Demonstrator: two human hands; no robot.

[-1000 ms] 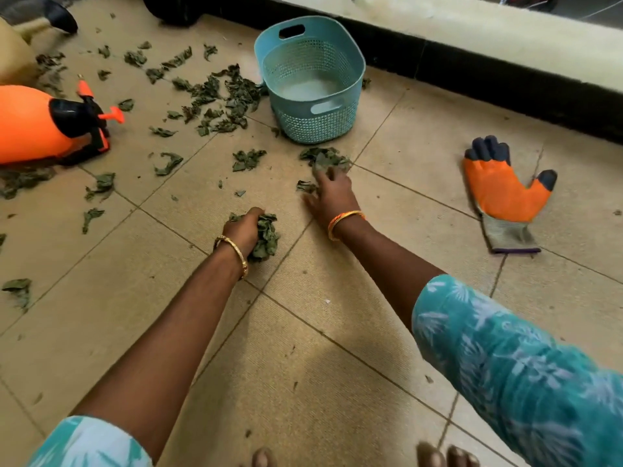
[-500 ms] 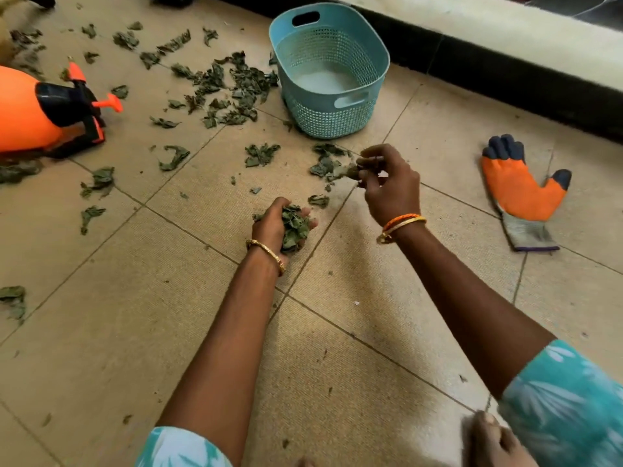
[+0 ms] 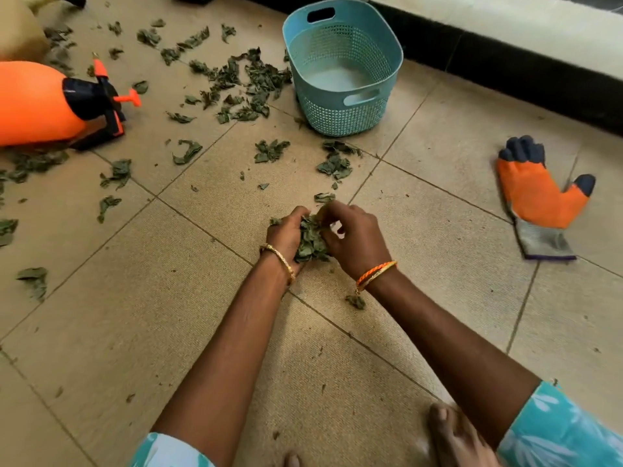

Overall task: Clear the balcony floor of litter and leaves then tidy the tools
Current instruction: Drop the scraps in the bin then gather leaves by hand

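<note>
Mid-floor, the left hand (image 3: 286, 234) cups a bunch of leaves (image 3: 312, 239) in curled fingers; the right hand (image 3: 354, 237) pinches into the same bunch. Loose leaves (image 3: 242, 82) lie beside the basket (image 3: 340, 106) near the floor's far edge.

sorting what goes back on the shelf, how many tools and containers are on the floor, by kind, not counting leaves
Basket: 1, teal, upright
Spray bottle: 1, orange, lying on its side
Work glove: 1, orange, flat on the tiles
Total: 3
A tan thing at the top left corner is cut off; I cannot tell what it is.
</note>
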